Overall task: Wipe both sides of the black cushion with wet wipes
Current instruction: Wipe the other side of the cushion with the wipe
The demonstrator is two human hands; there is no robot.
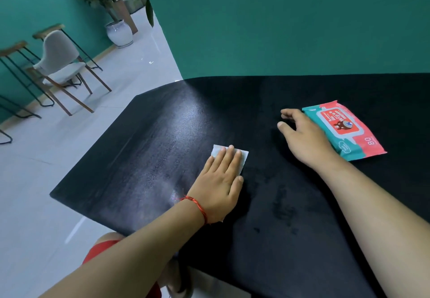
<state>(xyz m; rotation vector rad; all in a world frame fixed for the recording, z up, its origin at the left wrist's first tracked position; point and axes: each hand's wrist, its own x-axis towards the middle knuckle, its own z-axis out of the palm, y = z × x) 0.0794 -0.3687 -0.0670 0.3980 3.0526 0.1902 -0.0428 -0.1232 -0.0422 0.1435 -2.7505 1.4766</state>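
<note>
Found the black cushion (290, 204) filling the centre and lower right of the frame, one side up. Judged the first side to be mid-wipe. Noted the left grip (218, 181) laid flat with straight fingers, pressing the wet wipe (243, 158) onto the fabric at frame centre, beside a paler sheen toward the left. Saw the right grip (302, 135) relaxed and holding nothing, fingertips resting on the cushion just beside the wipes pack (344, 130) at right. Reckoned next on sweeping the wipe across the darker right part, then turning the cushion over. Could not see the underside, whatever carried the cushion, or whether the right grip touched the pack. Lost the cushion's right and lower edges past the frame.
</note>
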